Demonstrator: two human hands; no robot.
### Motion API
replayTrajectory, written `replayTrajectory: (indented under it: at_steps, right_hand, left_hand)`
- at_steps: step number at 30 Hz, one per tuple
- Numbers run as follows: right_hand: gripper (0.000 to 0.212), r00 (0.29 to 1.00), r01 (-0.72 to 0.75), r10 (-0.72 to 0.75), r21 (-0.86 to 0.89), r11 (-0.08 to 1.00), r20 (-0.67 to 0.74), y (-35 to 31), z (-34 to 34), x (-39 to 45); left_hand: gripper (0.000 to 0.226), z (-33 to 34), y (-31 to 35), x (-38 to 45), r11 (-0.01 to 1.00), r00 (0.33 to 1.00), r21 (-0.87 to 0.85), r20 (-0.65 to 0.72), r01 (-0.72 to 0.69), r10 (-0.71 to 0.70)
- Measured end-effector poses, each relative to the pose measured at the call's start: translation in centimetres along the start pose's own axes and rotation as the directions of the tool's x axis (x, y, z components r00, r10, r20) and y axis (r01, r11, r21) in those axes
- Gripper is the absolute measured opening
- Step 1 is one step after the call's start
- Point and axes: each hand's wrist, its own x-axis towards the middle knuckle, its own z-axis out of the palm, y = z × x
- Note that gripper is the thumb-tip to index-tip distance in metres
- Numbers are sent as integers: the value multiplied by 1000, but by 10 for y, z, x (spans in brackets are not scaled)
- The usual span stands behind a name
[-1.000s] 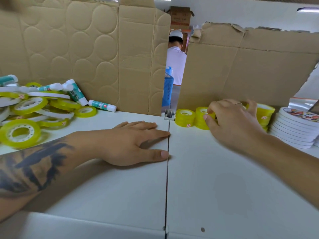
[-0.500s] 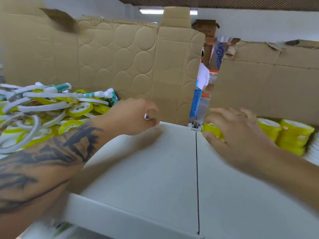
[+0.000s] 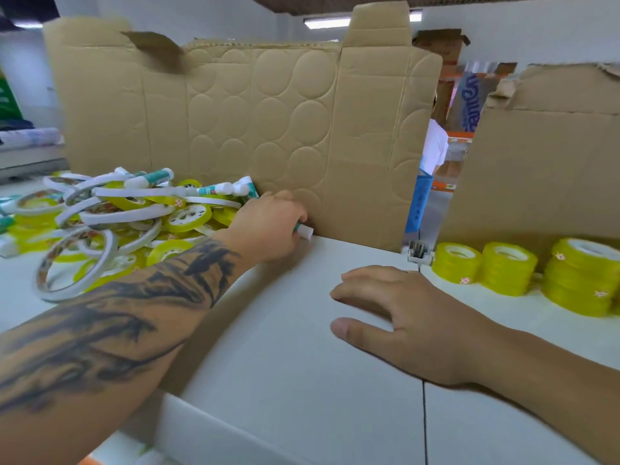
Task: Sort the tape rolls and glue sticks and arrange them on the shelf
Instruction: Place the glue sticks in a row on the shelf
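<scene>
Off the yellow stacks came the right hand, which half a second before had been over a roll; it lay flat on the white shelf with fingers spread and nothing in it. Meanwhile the left hand had pushed on to the foot of the cardboard wall and curled its fingers round a glue stick, of which only the white cap and a sliver of green showed past the knuckles. That stick sat on the shelf right against the cardboard, at the edge of the mixed pile.

By the look of it, a glue stick was light, rigid plastic with a smooth barrel, best taken round the middle rather than by the cap, which might pull off. Thin white rolls looked floppy and apt to snag each other; yellow ones looked stiffer and stackable.

Counting: three stacks of yellow tape stood sorted at right. Roughly three more glue sticks lay atop the pile, besides the one held. Loose rolls there were too tangled to count.
</scene>
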Motion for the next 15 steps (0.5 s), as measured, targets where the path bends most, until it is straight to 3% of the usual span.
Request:
replayTrajectory:
  at_steps: [9, 15]
  right_hand:
    - [50, 998, 24, -24, 10, 1000, -52, 0, 2, 1]
    - [45, 995, 36, -34, 19, 999, -98, 2, 5, 2]
  left_hand:
    - [13, -2, -4, 0, 998, 995, 31, -83, -56, 58]
    - [28, -3, -1, -3, 987, 998, 152, -20, -56, 60]
